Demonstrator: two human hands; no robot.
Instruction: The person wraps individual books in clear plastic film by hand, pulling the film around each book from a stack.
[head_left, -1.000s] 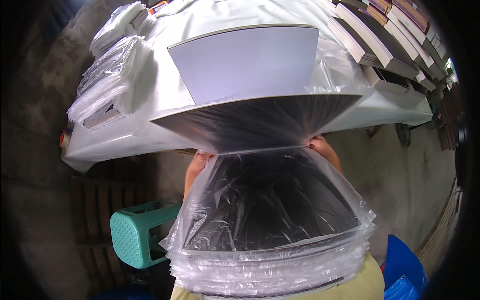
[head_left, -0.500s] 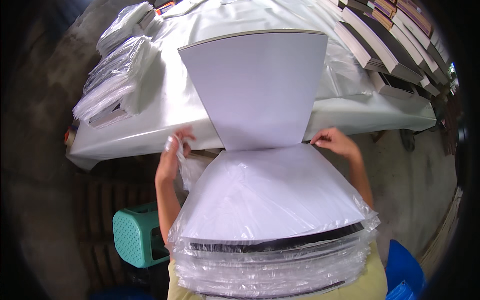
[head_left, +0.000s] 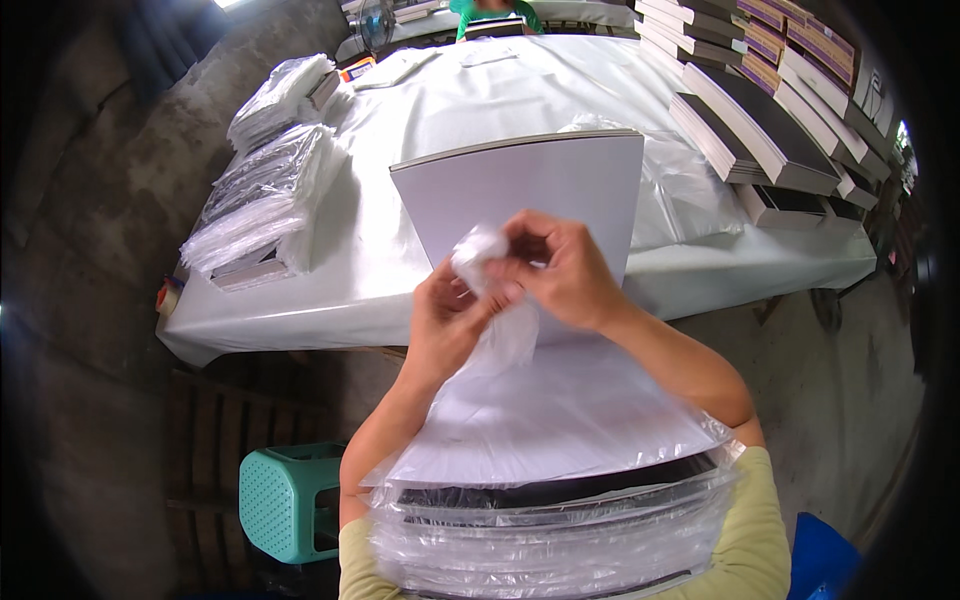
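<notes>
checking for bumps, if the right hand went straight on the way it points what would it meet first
Likely the crumpled clear plastic at the right hand, then perhaps the left hand; depth is unclear.

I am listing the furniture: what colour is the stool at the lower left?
The stool is green, seen best in the head view.

Looks like a small packing workshop. Shows in plastic-wrapped stacks (head_left: 262,205) and black-topped piles (head_left: 765,122) on a sheet-covered worktop (head_left: 335,305), above a grey floor (head_left: 840,410).
</notes>
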